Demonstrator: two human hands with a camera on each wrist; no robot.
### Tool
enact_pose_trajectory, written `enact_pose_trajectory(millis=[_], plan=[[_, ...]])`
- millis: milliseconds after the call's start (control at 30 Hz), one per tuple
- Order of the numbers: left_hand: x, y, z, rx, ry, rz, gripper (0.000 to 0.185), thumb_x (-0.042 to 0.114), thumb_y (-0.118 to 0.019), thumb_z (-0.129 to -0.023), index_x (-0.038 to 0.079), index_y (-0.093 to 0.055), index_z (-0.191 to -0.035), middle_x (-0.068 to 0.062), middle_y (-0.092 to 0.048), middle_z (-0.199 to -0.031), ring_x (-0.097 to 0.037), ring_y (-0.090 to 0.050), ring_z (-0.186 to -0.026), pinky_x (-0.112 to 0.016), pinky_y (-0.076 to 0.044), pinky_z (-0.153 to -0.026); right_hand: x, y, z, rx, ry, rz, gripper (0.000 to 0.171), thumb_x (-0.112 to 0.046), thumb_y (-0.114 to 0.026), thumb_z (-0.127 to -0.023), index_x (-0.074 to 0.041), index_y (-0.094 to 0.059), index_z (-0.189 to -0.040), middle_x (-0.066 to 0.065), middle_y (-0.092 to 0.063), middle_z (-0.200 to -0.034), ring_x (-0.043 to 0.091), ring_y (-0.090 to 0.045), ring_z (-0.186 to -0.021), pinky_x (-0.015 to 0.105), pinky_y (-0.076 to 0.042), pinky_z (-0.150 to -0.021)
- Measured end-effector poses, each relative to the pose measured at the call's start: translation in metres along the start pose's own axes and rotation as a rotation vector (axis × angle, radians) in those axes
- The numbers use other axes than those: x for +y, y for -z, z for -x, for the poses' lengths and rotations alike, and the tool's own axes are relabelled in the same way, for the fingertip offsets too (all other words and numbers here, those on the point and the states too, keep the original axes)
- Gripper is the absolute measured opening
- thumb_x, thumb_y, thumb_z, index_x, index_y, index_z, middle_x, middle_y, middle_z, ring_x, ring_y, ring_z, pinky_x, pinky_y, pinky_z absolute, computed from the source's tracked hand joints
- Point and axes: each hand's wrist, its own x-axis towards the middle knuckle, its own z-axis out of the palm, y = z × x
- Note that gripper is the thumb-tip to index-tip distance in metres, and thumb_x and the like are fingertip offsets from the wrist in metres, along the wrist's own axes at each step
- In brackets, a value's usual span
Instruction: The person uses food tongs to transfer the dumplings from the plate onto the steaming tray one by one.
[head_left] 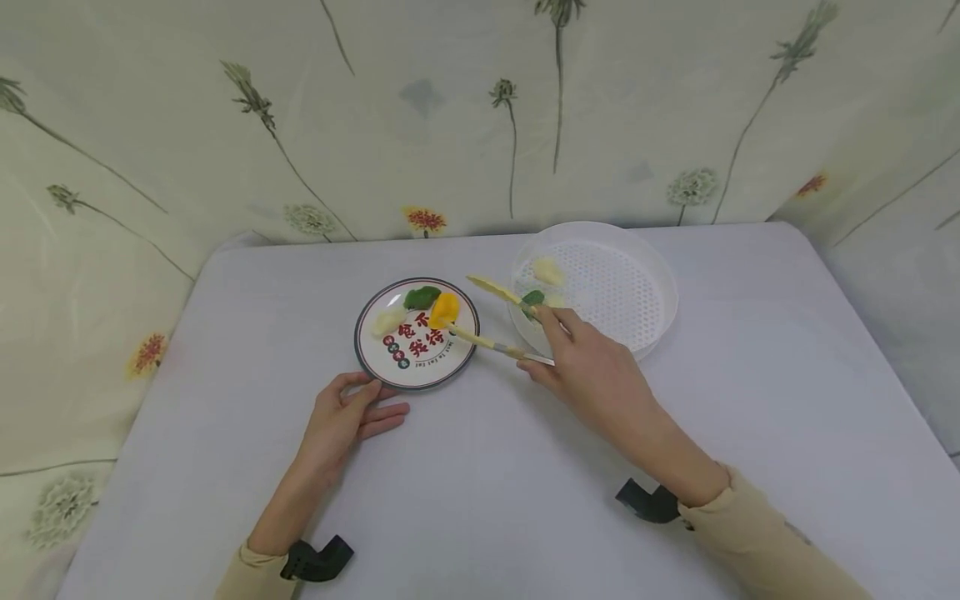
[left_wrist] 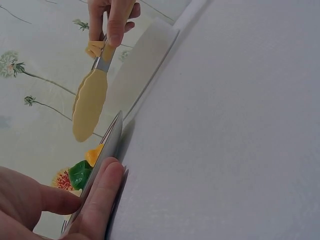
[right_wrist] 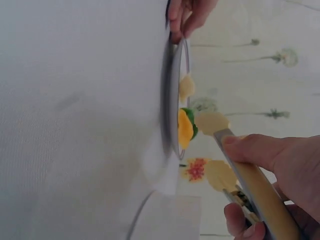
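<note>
My left hand (head_left: 341, 421) pinches the near-left rim of a round white plate (head_left: 442, 375), thumb above and fingers beneath in the left wrist view. On the plate, which has red lettering and a dark border, lie a pale (head_left: 388, 322), a green (head_left: 422, 297) and a yellow dumpling-like piece (head_left: 445, 309). My right hand (head_left: 600, 379) grips cream-coloured tongs (left_wrist: 91, 105) with metal on their arms. In the head view the tong arms stand apart with nothing between their ends; one end overlaps the plate's right side beside the yellow piece.
Behind the right hand stands a round white perforated tray (head_left: 651, 300). Pale pieces (head_left: 548, 270) and a green piece (head_left: 533, 297) lie at its left side. A white-covered table (head_left: 465, 500) carries everything, with a flower-patterned curtain (head_left: 450, 108) along its back.
</note>
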Motion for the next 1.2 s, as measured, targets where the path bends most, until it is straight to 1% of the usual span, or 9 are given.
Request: enact_pose_trajectory(millis=[100, 233, 333, 433, 533, 633, 900, 1200], plan=[[0.001, -0.001, 0.000, 0.001, 0.000, -0.002, 0.044, 0.022, -0.050, -0.116, 0.001, -0.038, -0.152, -0.028, -0.068, -0.141, -0.017, -0.084, -0.097, -0.030, -0.071, -0.088, -0.006, -0.004, -0.004, -0.033, 0.000, -0.017, 0.072, -0.038, -0.087, -0.092, -0.003, -0.057, -0.147, 0.015, -0.068, -0.131, 0.027, -0.071, -0.092, 0.040, -0.067, -0.061], [0.001, -0.002, 0.001, 0.005, 0.000, 0.001, 0.044, 0.021, -0.050, -0.115, 0.000, -0.038, -0.152, -0.029, -0.068, -0.140, -0.017, -0.084, -0.096, -0.030, -0.071, -0.087, -0.012, -0.008, -0.010, -0.065, 0.002, -0.030, 0.073, -0.038, -0.085, -0.094, -0.002, -0.056, -0.150, 0.015, -0.068, -0.136, 0.027, -0.073, -0.098, 0.040, -0.069, -0.068], [0.001, -0.002, 0.001, 0.007, 0.006, 0.002, 0.044, 0.021, -0.050, -0.116, 0.000, -0.038, -0.152, -0.029, -0.068, -0.140, -0.017, -0.084, -0.097, -0.030, -0.071, -0.088, -0.016, -0.011, -0.014, -0.073, 0.007, -0.023, 0.074, -0.039, -0.084, -0.095, -0.001, -0.056, -0.152, 0.016, -0.067, -0.142, 0.029, -0.075, -0.106, 0.040, -0.070, -0.073], [0.001, -0.002, 0.000, 0.009, 0.013, 0.005, 0.043, 0.022, -0.049, -0.116, 0.001, -0.038, -0.152, -0.028, -0.068, -0.141, -0.017, -0.084, -0.097, -0.030, -0.071, -0.088, -0.019, -0.015, -0.017, -0.074, 0.011, -0.007, 0.073, -0.040, -0.084, -0.095, 0.001, -0.057, -0.150, 0.018, -0.068, -0.140, 0.028, -0.074, -0.100, 0.038, -0.069, -0.070], [0.001, -0.001, -0.001, 0.009, 0.014, 0.007, 0.043, 0.022, -0.049, -0.116, 0.001, -0.038, -0.152, -0.028, -0.068, -0.141, -0.017, -0.084, -0.097, -0.030, -0.071, -0.088, -0.021, -0.019, -0.020, -0.069, 0.010, 0.003, 0.073, -0.040, -0.085, -0.095, 0.002, -0.058, -0.148, 0.018, -0.069, -0.132, 0.025, -0.070, -0.088, 0.035, -0.066, -0.062], [0.000, -0.001, -0.002, 0.007, 0.013, 0.007, 0.043, 0.022, -0.049, -0.116, 0.001, -0.038, -0.152, -0.028, -0.068, -0.140, -0.017, -0.084, -0.097, -0.031, -0.071, -0.088, -0.021, -0.023, -0.022, -0.071, 0.005, 0.001, 0.072, -0.040, -0.085, -0.094, 0.003, -0.059, -0.146, 0.017, -0.070, -0.126, 0.023, -0.066, -0.082, 0.033, -0.062, -0.056], [0.000, -0.001, -0.002, 0.010, 0.010, 0.005, 0.043, 0.023, -0.049, -0.116, 0.002, -0.038, -0.152, -0.028, -0.068, -0.141, -0.017, -0.084, -0.097, -0.030, -0.071, -0.088, -0.023, -0.026, -0.021, -0.087, 0.006, -0.003, 0.064, -0.039, -0.084, -0.095, 0.000, -0.064, -0.141, 0.015, -0.072, -0.124, 0.021, -0.067, -0.082, 0.030, -0.061, -0.055], [0.000, -0.002, 0.000, 0.008, 0.002, 0.018, 0.045, 0.022, -0.050, -0.116, -0.001, -0.038, -0.152, -0.028, -0.068, -0.140, -0.017, -0.084, -0.095, -0.031, -0.071, -0.087, -0.023, -0.027, -0.018, -0.082, 0.006, -0.007, 0.063, -0.038, -0.084, -0.095, 0.001, -0.064, -0.140, 0.014, -0.073, -0.120, 0.019, -0.064, -0.078, 0.028, -0.059, -0.054]])
